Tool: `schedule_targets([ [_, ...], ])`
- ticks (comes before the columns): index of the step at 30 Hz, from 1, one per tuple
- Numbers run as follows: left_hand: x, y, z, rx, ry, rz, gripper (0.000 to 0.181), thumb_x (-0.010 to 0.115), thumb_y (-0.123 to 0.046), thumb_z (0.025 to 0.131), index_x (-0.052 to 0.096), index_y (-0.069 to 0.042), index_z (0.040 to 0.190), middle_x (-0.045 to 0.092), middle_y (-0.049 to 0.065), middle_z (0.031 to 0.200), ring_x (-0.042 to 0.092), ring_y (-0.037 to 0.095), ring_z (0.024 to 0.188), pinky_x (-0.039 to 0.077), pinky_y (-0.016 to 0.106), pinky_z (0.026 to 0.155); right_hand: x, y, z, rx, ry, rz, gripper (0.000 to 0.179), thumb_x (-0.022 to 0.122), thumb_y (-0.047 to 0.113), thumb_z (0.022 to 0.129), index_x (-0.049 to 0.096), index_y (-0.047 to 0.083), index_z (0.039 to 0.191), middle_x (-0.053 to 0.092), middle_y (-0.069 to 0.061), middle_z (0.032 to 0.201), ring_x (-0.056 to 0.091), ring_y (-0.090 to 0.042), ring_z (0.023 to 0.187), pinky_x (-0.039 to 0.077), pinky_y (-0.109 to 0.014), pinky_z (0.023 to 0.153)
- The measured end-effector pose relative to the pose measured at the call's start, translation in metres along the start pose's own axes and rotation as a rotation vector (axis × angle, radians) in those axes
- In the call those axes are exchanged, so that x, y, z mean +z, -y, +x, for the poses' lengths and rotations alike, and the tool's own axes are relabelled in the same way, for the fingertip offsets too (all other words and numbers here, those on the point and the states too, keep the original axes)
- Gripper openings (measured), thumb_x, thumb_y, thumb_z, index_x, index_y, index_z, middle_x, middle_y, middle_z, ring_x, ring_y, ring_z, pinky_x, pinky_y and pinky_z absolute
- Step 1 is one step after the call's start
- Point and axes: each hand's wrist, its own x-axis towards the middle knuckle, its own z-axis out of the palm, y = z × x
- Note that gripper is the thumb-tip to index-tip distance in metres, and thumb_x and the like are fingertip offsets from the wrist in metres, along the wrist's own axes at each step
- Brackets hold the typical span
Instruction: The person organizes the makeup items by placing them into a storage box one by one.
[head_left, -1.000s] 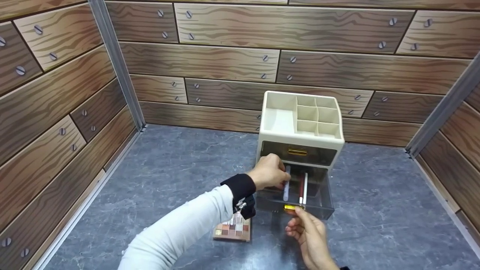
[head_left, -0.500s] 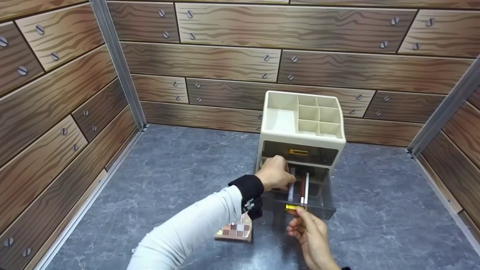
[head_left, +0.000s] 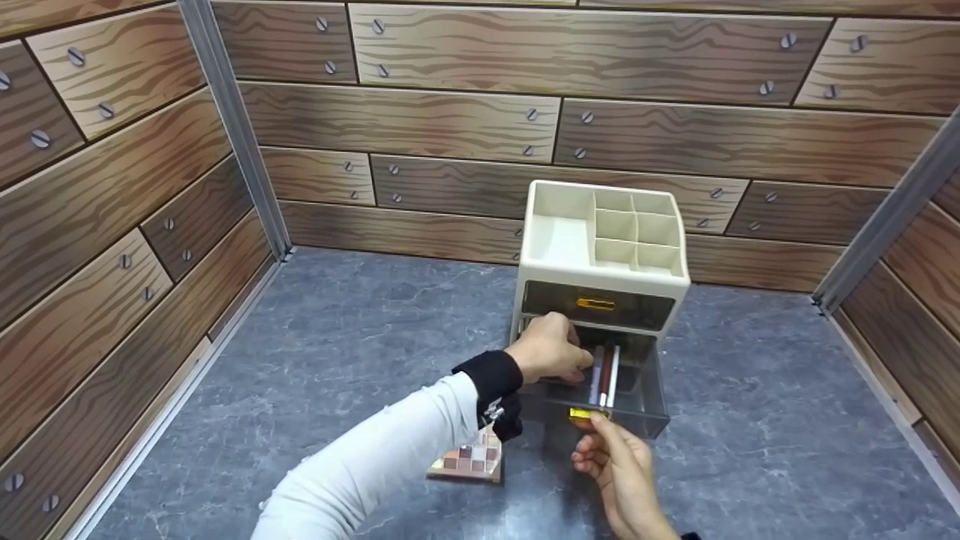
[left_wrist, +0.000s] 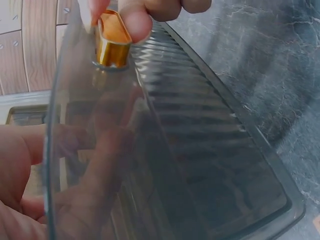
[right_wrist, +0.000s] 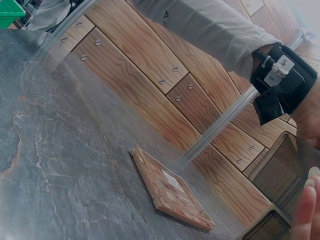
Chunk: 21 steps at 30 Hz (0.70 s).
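Observation:
My left hand [head_left: 551, 349] reaches into the pulled-out smoky drawer [head_left: 651, 394] of a cream desktop organizer [head_left: 600, 274]. Its fingertips are beside a lavender stick [head_left: 595, 382] that lies lengthwise in the drawer. Right of that stick, close together, lie a dark red stick [head_left: 605, 371] with a white end and a slim white one [head_left: 614, 375]. At the drawer front, my right hand [head_left: 622, 465] pinches the gold handle [left_wrist: 114, 37] between thumb and fingers. In the left wrist view, part of the left hand [left_wrist: 20, 175] shows behind the drawer's clear front.
An eyeshadow palette [head_left: 471, 459] lies on the grey marbled surface, partly under the left forearm in the head view. Above the drawer sits a closed upper drawer [head_left: 637, 311] with its own gold handle. Wood-patterned walls [head_left: 450, 120] enclose the back and sides.
The left hand has moved slightly right. The lavender stick has shifted right too, and now lies against the dark red one. The right hand stays on the handle.

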Motion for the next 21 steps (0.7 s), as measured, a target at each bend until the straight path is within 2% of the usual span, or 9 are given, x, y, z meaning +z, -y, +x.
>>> schedule_targets([
  [4,-0.003,-0.002,-0.005,-0.019,0.016,-0.111,0.012,0.078,-0.008,0.091,0.069,-0.001,0.087,0.076,0.015,0.084,0.078,0.028,0.076,0.067,0.035,0.070,0.001,0.002,0.000,0.012,-0.008,-0.002,0.033,0.049,0.020,0.111,0.077,0.011,0.096,0.064,0.004,0.067,0.064,-0.008,0.061,0.058,-0.019,0.060],
  [6,-0.007,-0.004,-0.007,-0.007,0.027,-0.158,0.013,0.077,-0.011,0.093,0.070,0.000,0.096,0.076,0.016,0.091,0.077,0.029,0.080,0.067,0.035,0.072,0.001,0.003,0.000,0.013,-0.011,0.004,0.033,0.050,0.020,0.111,0.077,0.011,0.095,0.064,0.004,0.067,0.063,-0.008,0.061,0.058,-0.019,0.060],
  [9,-0.016,-0.005,-0.010,0.053,0.031,-0.172,0.017,0.075,-0.016,0.095,0.070,-0.002,0.105,0.076,0.014,0.096,0.075,0.027,0.082,0.066,0.034,0.073,0.000,0.003,0.000,0.001,0.007,0.011,0.034,0.049,0.020,0.111,0.077,0.012,0.095,0.065,0.005,0.068,0.063,-0.008,0.061,0.058,-0.019,0.060],
  [12,-0.029,-0.008,-0.014,0.129,0.003,-0.161,0.022,0.072,-0.020,0.098,0.070,-0.005,0.114,0.075,0.010,0.100,0.073,0.025,0.085,0.064,0.032,0.074,-0.001,0.002,0.000,-0.008,0.026,0.013,0.034,0.048,0.019,0.112,0.077,0.013,0.095,0.065,0.005,0.068,0.064,-0.007,0.061,0.058,-0.019,0.060],
  [14,-0.038,-0.012,-0.017,0.174,-0.046,-0.174,0.024,0.071,-0.021,0.099,0.069,-0.007,0.119,0.073,0.005,0.103,0.072,0.024,0.087,0.063,0.031,0.075,-0.001,0.002,0.000,-0.006,0.035,0.019,0.035,0.048,0.019,0.112,0.077,0.013,0.095,0.065,0.005,0.068,0.064,-0.007,0.061,0.058,-0.019,0.060],
  [16,-0.048,-0.017,-0.018,0.224,-0.112,-0.225,0.025,0.069,-0.020,0.100,0.067,-0.007,0.122,0.071,0.005,0.103,0.071,0.026,0.089,0.062,0.032,0.076,-0.001,0.001,0.000,-0.006,0.040,0.026,0.035,0.047,0.019,0.112,0.077,0.013,0.094,0.066,0.005,0.068,0.065,-0.007,0.061,0.058,-0.019,0.060],
  [19,-0.064,-0.026,-0.014,0.325,-0.266,-0.316,0.022,0.067,-0.012,0.099,0.068,-0.004,0.119,0.070,0.006,0.100,0.069,0.022,0.086,0.062,0.031,0.075,-0.001,0.001,0.000,-0.010,0.045,0.035,0.036,0.048,0.019,0.112,0.078,0.013,0.094,0.066,0.005,0.068,0.065,-0.007,0.061,0.058,-0.018,0.060],
  [21,-0.076,-0.031,-0.010,0.375,-0.371,-0.341,0.019,0.068,-0.009,0.097,0.068,-0.003,0.115,0.069,0.007,0.098,0.065,0.019,0.085,0.060,0.028,0.075,-0.001,0.001,0.000,-0.015,0.054,0.034,0.035,0.048,0.019,0.112,0.078,0.013,0.095,0.066,0.005,0.068,0.065,-0.007,0.061,0.059,-0.019,0.060],
])
